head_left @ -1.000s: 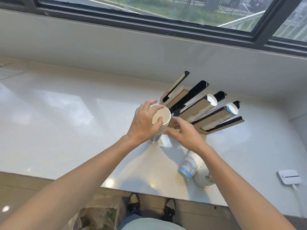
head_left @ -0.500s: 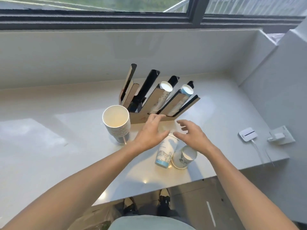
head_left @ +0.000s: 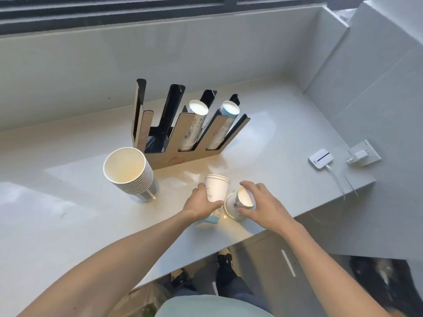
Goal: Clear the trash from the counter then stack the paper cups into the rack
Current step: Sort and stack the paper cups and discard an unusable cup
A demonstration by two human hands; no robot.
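A wooden and black cup rack (head_left: 174,156) stands on the white counter (head_left: 68,202); its two right slots hold stacks of paper cups (head_left: 198,108), and the left slots look empty. An upright stack of ribbed paper cups (head_left: 128,172) stands left of the rack. My left hand (head_left: 201,203) grips a lying stack of white and blue paper cups (head_left: 216,187) near the counter's front edge. Just right of it, my right hand (head_left: 261,204) grips an upside-down paper cup (head_left: 242,200).
A small white device (head_left: 320,158) with a cable lies at the right, beside a wall socket with a plug (head_left: 364,154). A wall and a window run along the back. The counter's front edge is near my hands; my shoes show below.
My left hand let go of the ribbed stack and moved right. Both hands came down from open above the cups and now grip them: left on the lying stack, right on the upside-down cup.
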